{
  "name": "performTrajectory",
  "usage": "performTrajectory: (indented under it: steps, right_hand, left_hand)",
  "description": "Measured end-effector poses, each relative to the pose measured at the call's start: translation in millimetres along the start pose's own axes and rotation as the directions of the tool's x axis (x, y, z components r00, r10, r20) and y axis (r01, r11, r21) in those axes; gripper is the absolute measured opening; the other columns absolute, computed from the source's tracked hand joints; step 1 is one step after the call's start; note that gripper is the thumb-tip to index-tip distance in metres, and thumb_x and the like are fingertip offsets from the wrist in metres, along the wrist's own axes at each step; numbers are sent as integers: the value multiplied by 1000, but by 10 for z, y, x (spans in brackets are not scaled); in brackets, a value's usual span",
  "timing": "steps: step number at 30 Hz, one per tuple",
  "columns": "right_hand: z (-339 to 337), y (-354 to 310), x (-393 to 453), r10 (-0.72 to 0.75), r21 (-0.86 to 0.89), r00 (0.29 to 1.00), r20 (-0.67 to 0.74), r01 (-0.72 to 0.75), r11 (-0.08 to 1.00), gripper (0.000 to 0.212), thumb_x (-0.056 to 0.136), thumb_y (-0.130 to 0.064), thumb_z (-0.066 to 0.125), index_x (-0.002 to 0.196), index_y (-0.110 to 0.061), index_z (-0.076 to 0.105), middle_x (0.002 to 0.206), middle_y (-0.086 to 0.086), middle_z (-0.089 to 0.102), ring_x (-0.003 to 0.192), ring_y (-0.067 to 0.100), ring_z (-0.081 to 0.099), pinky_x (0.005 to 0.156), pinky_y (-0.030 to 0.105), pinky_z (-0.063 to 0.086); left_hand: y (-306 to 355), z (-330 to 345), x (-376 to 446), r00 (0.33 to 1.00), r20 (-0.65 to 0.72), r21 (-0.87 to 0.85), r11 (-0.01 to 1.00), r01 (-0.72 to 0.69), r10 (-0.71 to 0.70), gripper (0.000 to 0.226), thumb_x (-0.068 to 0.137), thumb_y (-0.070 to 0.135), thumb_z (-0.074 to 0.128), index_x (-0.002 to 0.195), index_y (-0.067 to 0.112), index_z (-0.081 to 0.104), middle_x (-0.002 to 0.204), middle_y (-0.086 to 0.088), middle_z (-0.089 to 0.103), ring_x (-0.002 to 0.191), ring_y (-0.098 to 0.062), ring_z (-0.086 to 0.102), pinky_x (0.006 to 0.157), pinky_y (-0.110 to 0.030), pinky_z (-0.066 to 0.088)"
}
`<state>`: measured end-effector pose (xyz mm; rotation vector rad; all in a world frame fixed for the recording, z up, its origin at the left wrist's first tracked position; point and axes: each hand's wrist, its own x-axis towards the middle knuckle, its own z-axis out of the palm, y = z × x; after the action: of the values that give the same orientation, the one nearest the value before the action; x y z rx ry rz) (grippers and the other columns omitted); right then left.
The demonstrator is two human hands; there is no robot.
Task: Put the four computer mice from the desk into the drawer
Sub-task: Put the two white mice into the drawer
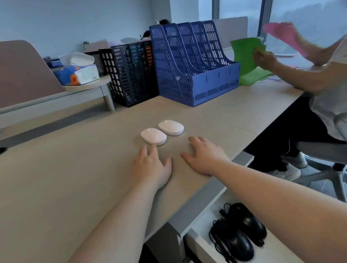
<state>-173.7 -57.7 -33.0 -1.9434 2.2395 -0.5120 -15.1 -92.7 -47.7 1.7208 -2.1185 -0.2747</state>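
Both the left hand (150, 166) and right hand (205, 157) are lying open and empty just before two white oval wireless mice (153, 136), nothing blocking them; a blue plastic slotted file rack (193, 64) is standing well behind the mice

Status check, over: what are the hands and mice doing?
Left hand, right hand open, empty. Two white mice on desk; two black mice in drawer. Nothing blocking.

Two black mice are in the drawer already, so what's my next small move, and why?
Probably close the left hand on the nearer white mouse: its fingertips are nearly touching it, both hands are empty, and two white mice remain on the desk.
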Motion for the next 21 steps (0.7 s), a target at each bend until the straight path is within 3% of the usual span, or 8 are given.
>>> performTrajectory:
  steps: [4, 9, 14, 21]
  right_hand:
    - [51, -16, 293, 6, -10, 999, -52, -7, 1000, 65, 91, -53, 44, 145, -18, 31, 145, 8, 43, 133, 29, 43, 109, 42, 33]
    - [130, -62, 677, 25, 91, 994, -108, -16, 996, 71, 89, -54, 48, 147, -19, 28, 146, 8, 41, 135, 30, 40, 106, 42, 37]
    - [208, -128, 964, 12, 145, 994, -112, 4, 989, 74, 88, -58, 47, 148, -21, 26, 147, 8, 42, 135, 30, 41, 105, 45, 39]
    - [233, -152, 1151, -9, 125, 995, -95, 21, 992, 69, 90, -55, 46, 148, -22, 29, 145, 8, 47, 132, 30, 45, 101, 42, 41]
  left_hand:
    - [-88, 74, 331, 997, -71, -54, 998, -12, 9, 80, 83, 54, 57, 143, 8, 30, 142, -11, 39, 133, -29, 36, 108, -37, 33]
    - [-120, 118, 641, 993, -107, -84, 994, -64, 55, 96, 77, 63, 61, 147, 9, 24, 154, -13, 26, 143, -26, 22, 116, -36, 24]
    - [-153, 142, 889, 998, -67, -80, 997, -24, 18, 104, 72, 71, 59, 150, 18, 17, 157, -19, 18, 147, -30, 13, 118, -42, 20]
    - [-136, 132, 1043, 1000, -27, -89, 996, -13, 10, 98, 71, 70, 61, 147, 19, 24, 144, -12, 38, 133, -31, 40, 106, -41, 36]
